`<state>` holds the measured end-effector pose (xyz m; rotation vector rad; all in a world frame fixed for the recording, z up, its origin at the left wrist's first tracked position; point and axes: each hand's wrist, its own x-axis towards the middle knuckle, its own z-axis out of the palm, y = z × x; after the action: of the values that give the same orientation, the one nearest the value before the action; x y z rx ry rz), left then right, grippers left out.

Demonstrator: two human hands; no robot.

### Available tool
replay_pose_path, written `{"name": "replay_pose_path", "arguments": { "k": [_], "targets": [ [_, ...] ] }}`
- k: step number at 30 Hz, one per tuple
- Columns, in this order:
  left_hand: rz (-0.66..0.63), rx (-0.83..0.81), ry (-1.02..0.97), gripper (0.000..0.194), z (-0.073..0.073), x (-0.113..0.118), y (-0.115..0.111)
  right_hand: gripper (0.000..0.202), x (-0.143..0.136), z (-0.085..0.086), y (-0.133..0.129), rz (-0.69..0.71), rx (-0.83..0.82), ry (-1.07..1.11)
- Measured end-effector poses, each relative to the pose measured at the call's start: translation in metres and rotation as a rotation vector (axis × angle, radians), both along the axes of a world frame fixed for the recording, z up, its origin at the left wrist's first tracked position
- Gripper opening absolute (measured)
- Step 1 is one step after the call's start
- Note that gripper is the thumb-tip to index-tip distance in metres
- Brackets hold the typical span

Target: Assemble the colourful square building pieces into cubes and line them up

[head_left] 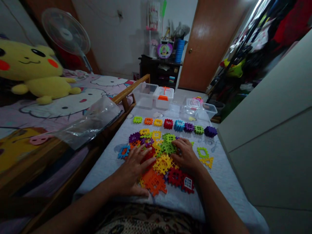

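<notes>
A heap of coloured plastic interlocking tiles [161, 152] lies on a white mattress [219, 182] in front of me. My left hand [133, 172] rests flat on the heap's left side, fingers spread over red and orange tiles. My right hand [186, 154] lies on the heap's right side, fingers curled over green tiles; whether it grips one I cannot tell. Beyond the heap a row of small tile stacks [179, 125] runs left to right in green, orange, yellow, red, blue, purple. A green square frame [202, 152] and a yellow triangle [207, 161] lie to the right.
Clear plastic boxes [146, 94], one with an orange handle [164, 96], stand at the mattress's far end. A bed with a yellow plush toy [36, 71] and a clear plastic bag [92, 122] is on the left. A fan [65, 32], a door [209, 42] and a grey cabinet [273, 130] surround the area.
</notes>
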<state>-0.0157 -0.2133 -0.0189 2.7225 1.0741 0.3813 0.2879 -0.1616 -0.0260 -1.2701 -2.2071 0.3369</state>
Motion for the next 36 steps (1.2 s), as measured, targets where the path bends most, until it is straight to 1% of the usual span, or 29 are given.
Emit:
{"name": "replay_pose_path", "arguments": {
  "k": [3, 6, 8, 13, 18, 21, 25, 28, 30, 33, 36],
  "targets": [
    [-0.006, 0.014, 0.005, 0.102, -0.001, 0.004, 0.002, 0.05, -0.001, 0.003, 0.0, -0.018, -0.002, 0.009],
    [-0.015, 0.016, -0.002, 0.094, 0.0, 0.005, 0.005, 0.063, -0.003, 0.006, -0.001, -0.004, -0.03, 0.024],
    [-0.017, 0.018, -0.007, 0.089, 0.0, 0.005, 0.007, 0.067, -0.005, 0.005, -0.002, 0.006, -0.046, 0.026],
    [-0.002, 0.025, -0.014, 0.079, -0.004, 0.004, 0.013, 0.062, -0.005, 0.0, 0.0, 0.016, -0.042, 0.02],
    [0.023, 0.091, -0.011, 0.063, -0.009, 0.004, 0.018, 0.057, -0.003, 0.003, 0.002, 0.008, -0.012, 0.01],
    [0.038, 0.101, -0.003, 0.057, -0.009, 0.005, 0.022, 0.061, -0.002, 0.004, 0.002, 0.011, -0.011, -0.001],
    [0.062, 0.086, -0.022, 0.053, -0.008, 0.004, 0.025, 0.071, -0.004, 0.001, 0.002, 0.064, -0.027, -0.003],
    [0.048, 0.075, -0.036, 0.054, -0.009, 0.003, 0.026, 0.067, -0.005, 0.0, 0.003, 0.085, -0.022, -0.011],
    [0.034, 0.071, -0.045, 0.055, -0.01, 0.001, 0.026, 0.061, -0.003, 0.0, 0.005, 0.059, -0.007, -0.003],
    [0.029, 0.073, -0.067, 0.054, -0.01, 0.0, 0.027, 0.051, 0.005, 0.0, 0.007, -0.047, 0.046, 0.034],
    [0.048, 0.081, -0.102, 0.043, -0.001, 0.006, 0.031, 0.045, 0.018, 0.0, 0.01, -0.173, 0.11, 0.058]
  ]
}}
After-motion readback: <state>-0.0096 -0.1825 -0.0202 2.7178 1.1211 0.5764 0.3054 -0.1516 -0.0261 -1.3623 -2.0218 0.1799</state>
